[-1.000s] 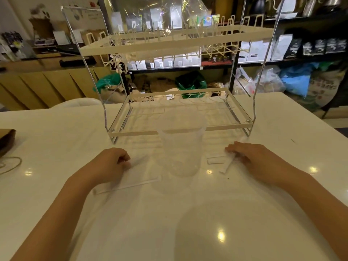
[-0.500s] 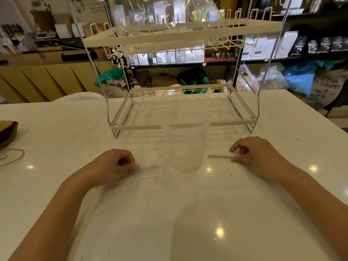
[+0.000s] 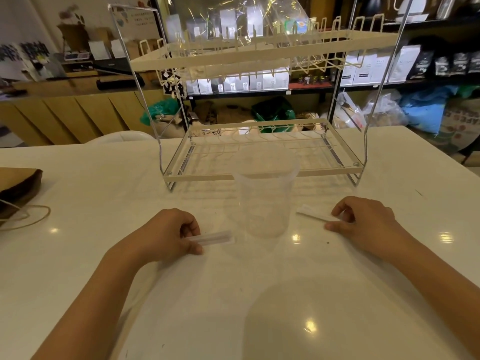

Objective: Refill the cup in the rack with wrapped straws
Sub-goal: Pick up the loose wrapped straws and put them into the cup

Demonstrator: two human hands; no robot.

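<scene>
A clear plastic cup (image 3: 265, 201) stands upright on the white table, just in front of the cream two-tier wire rack (image 3: 262, 175). The cup looks empty. My left hand (image 3: 168, 233) rests on the table left of the cup, thumb and fingers pinching one end of a wrapped straw (image 3: 215, 237) that points toward the cup. My right hand (image 3: 363, 222) lies right of the cup and pinches a second wrapped straw (image 3: 315, 214), whose free end angles up and left toward the cup.
A brown paper bag (image 3: 18, 188) with a cord handle lies at the table's left edge. The rack's lower shelf holds nothing; its upper tier (image 3: 233, 58) hangs overhead. Shelves with boxes and bags stand beyond the table (image 3: 259, 307).
Both hands have closed on straws that lay loose on the table a second ago. The straws now point toward the cup, and the view has moved closer to the rack.
</scene>
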